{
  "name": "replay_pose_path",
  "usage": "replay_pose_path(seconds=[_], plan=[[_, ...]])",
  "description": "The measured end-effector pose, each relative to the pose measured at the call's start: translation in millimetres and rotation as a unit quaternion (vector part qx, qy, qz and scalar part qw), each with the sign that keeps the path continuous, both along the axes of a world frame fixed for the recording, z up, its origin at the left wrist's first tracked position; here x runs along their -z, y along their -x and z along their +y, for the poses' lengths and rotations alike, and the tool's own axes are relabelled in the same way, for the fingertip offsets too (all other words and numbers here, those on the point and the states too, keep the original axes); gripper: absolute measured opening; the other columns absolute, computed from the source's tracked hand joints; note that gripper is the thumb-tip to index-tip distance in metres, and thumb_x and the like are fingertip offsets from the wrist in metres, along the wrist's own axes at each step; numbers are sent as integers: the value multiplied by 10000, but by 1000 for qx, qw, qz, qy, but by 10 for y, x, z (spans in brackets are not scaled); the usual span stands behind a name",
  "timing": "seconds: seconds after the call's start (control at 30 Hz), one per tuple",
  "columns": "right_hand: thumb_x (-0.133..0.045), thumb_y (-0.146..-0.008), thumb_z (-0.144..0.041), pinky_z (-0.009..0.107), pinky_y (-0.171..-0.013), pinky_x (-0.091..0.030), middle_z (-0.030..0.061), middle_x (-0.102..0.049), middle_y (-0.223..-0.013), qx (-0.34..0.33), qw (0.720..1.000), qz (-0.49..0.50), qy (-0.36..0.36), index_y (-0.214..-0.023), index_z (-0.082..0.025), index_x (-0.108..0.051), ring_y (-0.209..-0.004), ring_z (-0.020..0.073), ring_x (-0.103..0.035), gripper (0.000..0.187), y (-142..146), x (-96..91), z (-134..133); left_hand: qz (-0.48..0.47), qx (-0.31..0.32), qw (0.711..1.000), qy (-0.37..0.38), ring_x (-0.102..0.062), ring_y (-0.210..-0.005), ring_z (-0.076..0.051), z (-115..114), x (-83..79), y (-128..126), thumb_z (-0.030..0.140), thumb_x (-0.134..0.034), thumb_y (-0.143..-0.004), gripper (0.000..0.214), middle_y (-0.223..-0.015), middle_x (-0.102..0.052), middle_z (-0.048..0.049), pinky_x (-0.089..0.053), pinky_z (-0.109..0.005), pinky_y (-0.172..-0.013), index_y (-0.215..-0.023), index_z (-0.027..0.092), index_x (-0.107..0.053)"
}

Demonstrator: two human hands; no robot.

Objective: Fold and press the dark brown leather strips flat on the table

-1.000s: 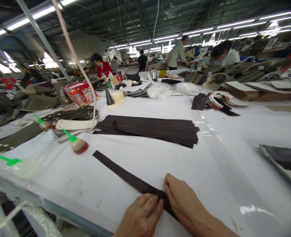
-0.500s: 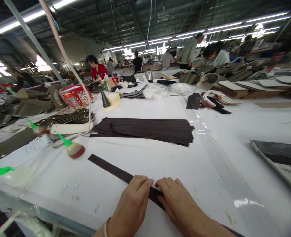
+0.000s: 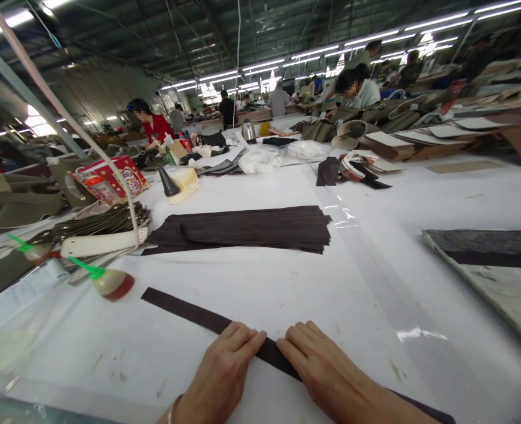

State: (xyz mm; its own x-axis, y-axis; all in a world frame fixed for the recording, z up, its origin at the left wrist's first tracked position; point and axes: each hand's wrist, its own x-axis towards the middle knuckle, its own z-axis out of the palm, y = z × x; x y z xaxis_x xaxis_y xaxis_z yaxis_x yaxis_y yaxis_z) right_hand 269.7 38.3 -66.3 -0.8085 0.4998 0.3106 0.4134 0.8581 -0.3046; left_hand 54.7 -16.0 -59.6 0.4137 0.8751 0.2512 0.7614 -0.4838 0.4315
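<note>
A long dark brown strip (image 3: 185,310) lies slantwise on the white table (image 3: 251,282), running from the left toward the lower right. My left hand (image 3: 222,374) lies flat on it, fingers stretched out and close together. My right hand (image 3: 326,371) presses the strip just to the right, fingers also flat. The two hands' fingertips almost meet over the strip. Beyond them a stack of the same dark strips (image 3: 242,228) lies across the table's middle.
Glue bottles with green nozzles (image 3: 105,281) lie at the left beside olive leather pieces (image 3: 96,221) and a cream strap (image 3: 101,242). A grey board (image 3: 485,259) sits at the right. A red box (image 3: 108,179), bags and other workers are farther back.
Both hands have slid along the strip toward the left and now lie flatter on it. The camera has tilted up and shifted, so the table appears lower and further left.
</note>
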Motion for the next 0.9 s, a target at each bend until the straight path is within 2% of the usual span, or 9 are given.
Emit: replay_pose_path(seconds=[0.27, 0.5, 0.67, 0.9], plan=[[-498, -795, 29, 337, -696, -389, 40, -541, -848, -29, 995, 9, -96, -1019, -111, -569, -730, 196, -462, 273, -13, -25, 17, 22, 8, 999, -23, -529, -917, -205, -3, -31, -3, 37, -358, -926, 420, -1039, -613, -95, -543, -364, -822, -1302, 142, -512], [-496, -799, -3, 351, -725, -390, 58, -558, -869, -30, 992, -7, -123, -1059, -97, -571, -746, 207, -473, 286, -59, -18, -8, 68, 16, 997, -44, -524, -899, -217, -15, -35, -10, 6, -370, -879, 460, -1024, -600, -106, -553, -383, -788, -1293, 132, -525], [-519, -755, 1, 363, -781, -394, 57, -565, -886, -19, 990, -21, -141, -1102, -89, -559, -773, 209, -499, 361, -132, -55, -39, 102, 18, 993, -54, -526, -875, -215, -5, -49, -21, 18, -391, -865, 481, -1002, -587, -98, -556, -373, -758, -1299, 171, -529], [-507, -724, 9, 375, -780, -397, 55, -576, -883, -15, 987, -33, -155, -1117, -82, -565, -777, 212, -516, 408, -252, -47, -77, 167, 30, 985, -41, -506, -910, -231, -36, -43, -27, -21, -406, -797, 632, -1045, -548, -98, -553, -404, -787, -1380, 219, -447]])
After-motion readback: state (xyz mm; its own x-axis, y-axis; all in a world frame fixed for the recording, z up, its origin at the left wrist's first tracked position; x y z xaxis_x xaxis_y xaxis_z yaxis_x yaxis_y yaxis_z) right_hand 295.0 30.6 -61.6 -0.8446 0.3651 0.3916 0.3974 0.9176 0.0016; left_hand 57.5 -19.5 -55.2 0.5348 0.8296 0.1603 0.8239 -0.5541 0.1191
